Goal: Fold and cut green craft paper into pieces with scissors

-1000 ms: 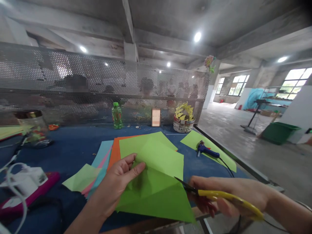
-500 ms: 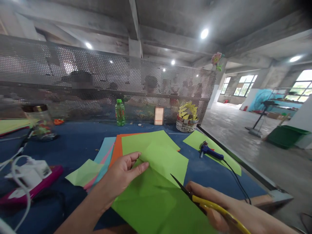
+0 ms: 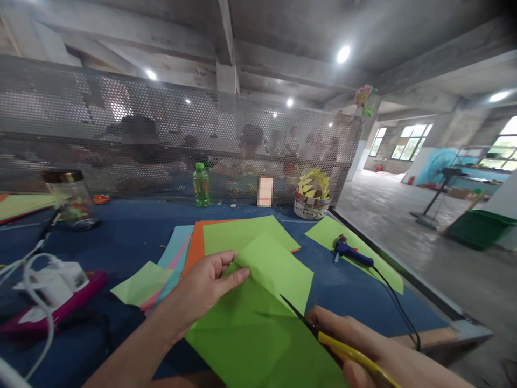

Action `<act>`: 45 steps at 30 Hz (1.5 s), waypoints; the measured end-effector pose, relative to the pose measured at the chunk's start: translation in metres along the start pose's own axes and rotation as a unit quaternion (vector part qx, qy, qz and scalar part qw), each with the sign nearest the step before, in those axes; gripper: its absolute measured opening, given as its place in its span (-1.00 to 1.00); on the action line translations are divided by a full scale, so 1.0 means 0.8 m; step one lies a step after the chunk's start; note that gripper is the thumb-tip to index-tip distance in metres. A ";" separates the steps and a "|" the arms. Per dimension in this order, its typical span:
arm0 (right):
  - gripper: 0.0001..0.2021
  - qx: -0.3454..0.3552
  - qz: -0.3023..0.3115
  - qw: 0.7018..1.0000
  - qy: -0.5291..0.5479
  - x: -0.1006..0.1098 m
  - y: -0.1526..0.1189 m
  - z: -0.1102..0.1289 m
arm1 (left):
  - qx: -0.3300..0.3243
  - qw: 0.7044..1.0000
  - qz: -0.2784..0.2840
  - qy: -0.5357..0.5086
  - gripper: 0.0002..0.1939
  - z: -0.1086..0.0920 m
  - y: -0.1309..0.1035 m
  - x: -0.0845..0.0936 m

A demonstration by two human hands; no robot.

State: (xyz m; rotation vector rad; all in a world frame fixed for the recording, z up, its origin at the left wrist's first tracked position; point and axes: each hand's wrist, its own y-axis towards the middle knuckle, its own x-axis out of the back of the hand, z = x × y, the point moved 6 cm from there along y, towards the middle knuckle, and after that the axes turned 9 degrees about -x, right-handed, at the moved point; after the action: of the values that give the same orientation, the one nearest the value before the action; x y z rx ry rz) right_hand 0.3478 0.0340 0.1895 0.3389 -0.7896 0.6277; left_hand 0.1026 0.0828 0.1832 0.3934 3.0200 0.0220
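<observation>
Your left hand [image 3: 205, 288] pinches the green sheet [image 3: 258, 334]; your right hand [image 3: 363, 350] grips yellow scissors [image 3: 323, 337], blades pointing up-left across the paper.

Blue table [image 3: 121, 231]; paper sheets [image 3: 242, 234], glue gun [image 3: 350, 252], bottle [image 3: 201, 185].

Left hand [image 3: 205, 288] pinches the upper edge of a folded green sheet [image 3: 258, 334], thumb on top, fingers curled behind. Right hand [image 3: 363, 350] grips yellow-handled scissors [image 3: 323, 337]; dark blades lie over the sheet's right side, tips pointing up-left. Beneath: a stack of green, orange, pink and light-blue paper [image 3: 210, 242] on a blue table [image 3: 121, 231]. A blue glue gun [image 3: 349, 251] rests on another green sheet [image 3: 335, 231] to the right. At the mesh screen [image 3: 161, 140]: green bottle [image 3: 201, 186], basket [image 3: 312, 205], jar [image 3: 72, 199].
</observation>
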 end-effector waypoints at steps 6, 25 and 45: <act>-0.57 -0.013 0.033 0.998 0.053 -0.010 0.007 0.021 | -0.009 1.000 0.019 0.021 -0.55 0.002 0.004 0.001; -0.41 -0.039 0.093 0.975 0.197 -0.037 0.026 -0.005 | -0.016 0.998 0.062 0.005 -0.52 0.009 0.008 0.004; -0.45 -0.064 0.077 0.984 0.145 -0.059 0.028 -0.024 | -0.003 0.996 0.089 -0.001 -0.52 0.014 0.006 0.001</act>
State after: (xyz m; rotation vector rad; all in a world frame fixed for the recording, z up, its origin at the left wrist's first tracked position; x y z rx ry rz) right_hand 0.3191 0.0424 0.1429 0.0651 -0.5756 0.7490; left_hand 0.1043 0.0874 0.1719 0.6596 2.9717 0.0438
